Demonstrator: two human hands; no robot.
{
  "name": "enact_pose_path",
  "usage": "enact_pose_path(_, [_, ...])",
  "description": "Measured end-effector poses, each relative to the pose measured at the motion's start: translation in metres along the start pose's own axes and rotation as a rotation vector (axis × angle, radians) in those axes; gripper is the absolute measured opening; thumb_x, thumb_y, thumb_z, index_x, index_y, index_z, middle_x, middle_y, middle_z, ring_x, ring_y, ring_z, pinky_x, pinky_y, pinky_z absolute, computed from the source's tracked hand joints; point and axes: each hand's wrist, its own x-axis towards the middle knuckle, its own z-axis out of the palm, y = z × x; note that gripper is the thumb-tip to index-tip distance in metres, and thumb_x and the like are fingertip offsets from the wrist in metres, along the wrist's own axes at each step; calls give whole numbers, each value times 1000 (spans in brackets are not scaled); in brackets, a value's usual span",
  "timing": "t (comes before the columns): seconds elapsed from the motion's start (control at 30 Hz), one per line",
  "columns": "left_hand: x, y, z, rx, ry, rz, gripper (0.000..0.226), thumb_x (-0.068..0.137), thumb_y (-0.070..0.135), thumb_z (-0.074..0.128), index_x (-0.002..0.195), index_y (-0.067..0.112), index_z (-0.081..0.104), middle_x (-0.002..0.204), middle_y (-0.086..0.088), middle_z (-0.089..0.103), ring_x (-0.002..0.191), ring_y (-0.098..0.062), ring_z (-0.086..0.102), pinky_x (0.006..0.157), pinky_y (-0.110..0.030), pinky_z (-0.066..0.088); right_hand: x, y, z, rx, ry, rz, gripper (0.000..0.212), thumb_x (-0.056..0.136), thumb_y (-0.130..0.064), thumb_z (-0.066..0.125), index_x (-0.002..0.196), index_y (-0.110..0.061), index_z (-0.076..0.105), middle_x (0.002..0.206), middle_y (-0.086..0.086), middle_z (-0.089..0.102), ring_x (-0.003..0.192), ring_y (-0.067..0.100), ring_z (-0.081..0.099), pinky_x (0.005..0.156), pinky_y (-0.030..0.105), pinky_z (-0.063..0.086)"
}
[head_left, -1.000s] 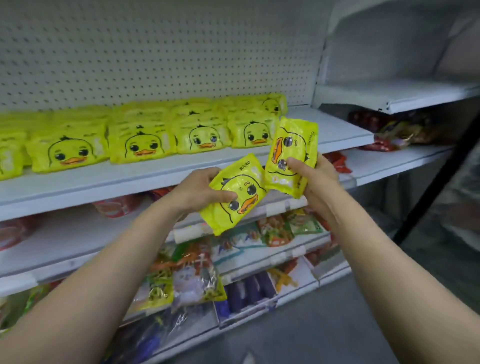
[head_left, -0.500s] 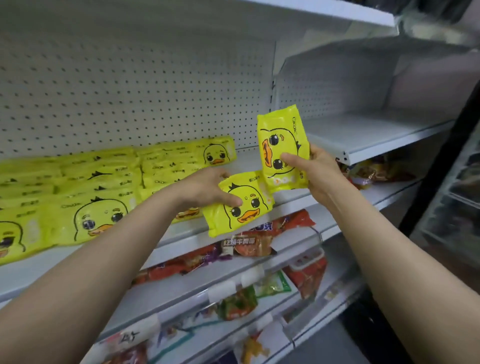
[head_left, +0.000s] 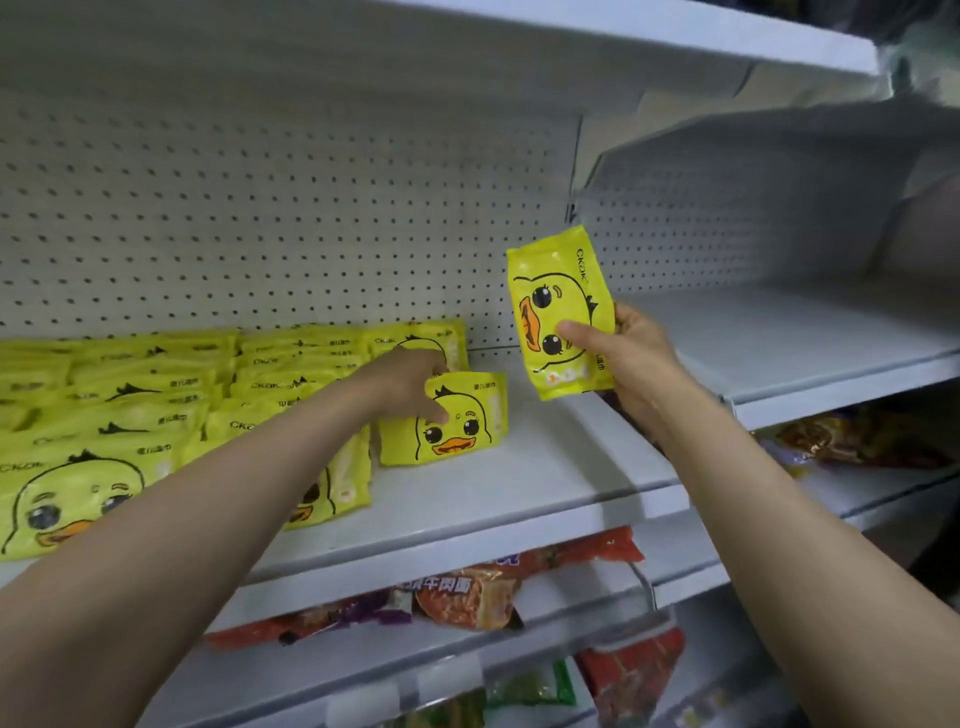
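My left hand (head_left: 408, 382) grips a yellow duck-face packet (head_left: 457, 421) by its upper left corner, with the packet's lower edge on the white shelf (head_left: 519, 499), right of the rows of matching yellow packets (head_left: 156, 410). My right hand (head_left: 631, 358) holds a second yellow duck packet (head_left: 558, 312) upright in the air above the shelf's right end, thumb across its front and fingers behind it.
A perforated white back panel (head_left: 285, 208) rises behind the shelf. Another white shelf (head_left: 805, 358) adjoins on the right. Lower shelves carry red and orange snack bags (head_left: 467, 597) and green bags (head_left: 530, 686). A shelf board (head_left: 623, 31) overhangs above.
My left hand has carried its packet forward and set it down on the shelf beside the stacked packets. My right hand has kept its packet raised. The view has tilted upward.
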Motion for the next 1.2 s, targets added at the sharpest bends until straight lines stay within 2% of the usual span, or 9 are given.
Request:
enact_pose_path(0.07, [17, -6, -1, 7, 35, -25, 54, 70, 31, 81, 117, 27, 54, 109, -2, 61, 102, -21, 52, 72, -28, 40, 15, 2, -3, 2, -29, -5, 43, 75, -9, 81, 116, -9, 66, 104, 8, 75, 94, 29, 73, 81, 52, 59])
enact_pose_path(0.13, [32, -11, -1, 19, 44, -54, 54, 71, 28, 81, 118, 26, 56, 102, 1, 60, 93, -18, 51, 70, -25, 37, 30, 8, -4, 5, -72, -1, 42, 76, -10, 82, 115, -10, 66, 104, 8, 75, 95, 30, 72, 82, 52, 59])
enact_pose_path(0.3, [63, -27, 0, 40, 114, -145, 70, 72, 29, 80, 135, 24, 50, 137, 2, 53, 121, -19, 50, 93, -27, 41, 60, 24, -7, 5, -165, 12, 44, 76, -10, 81, 117, -9, 66, 107, 9, 74, 97, 32, 72, 86, 59, 55])
enact_pose_path(0.4, [75, -32, 0, 41, 121, -164, 70, 74, 29, 80, 136, 21, 49, 136, -2, 53, 123, -22, 49, 96, -29, 40, 68, 30, -9, -2, -176, -3, 43, 77, -8, 80, 118, -8, 65, 106, 8, 75, 95, 30, 72, 84, 55, 57])
enact_pose_path(0.53, [85, -38, -1, 54, 178, -168, 60, 71, 27, 80, 126, 22, 56, 128, -3, 59, 115, -24, 54, 93, -38, 46, 78, 35, -12, 6, -196, -5, 43, 78, -6, 79, 118, -8, 65, 107, 9, 74, 97, 31, 72, 85, 53, 57])
enact_pose_path(0.67, [94, -42, 0, 135, 231, -181, 61, 77, 26, 74, 133, 27, 50, 136, -4, 51, 125, -27, 46, 98, -42, 44, 87, 37, -14, 5, -203, -7, 43, 77, -7, 80, 117, -8, 65, 107, 9, 75, 96, 31, 72, 83, 53, 58])
enact_pose_path(0.9, [98, -46, 5, 189, 261, -182, 62, 78, 27, 75, 134, 28, 49, 132, -5, 53, 124, -26, 45, 99, -43, 41, 93, 42, -8, -60, -214, -14, 40, 77, -6, 80, 114, -11, 66, 102, 6, 75, 91, 27, 73, 72, 38, 60])
enact_pose_path(1.0, [91, -47, 4, 134, 278, -194, 66, 79, 27, 75, 137, 27, 44, 130, -8, 50, 124, -29, 44, 97, -41, 42, 101, 41, -2, -187, -244, -20, 42, 74, -6, 83, 111, -11, 65, 101, 5, 75, 86, 22, 73, 64, 31, 59])
enact_pose_path(1.2, [47, -52, -15, 38, 321, -225, 67, 89, 41, 63, 147, 27, 32, 142, -11, 43, 132, -30, 39, 105, -43, 38, 128, 38, 29, -697, -418, -136, 36, 64, -17, 89, 91, -24, 66, 92, -2, 73, 86, 19, 71, 76, 37, 59])
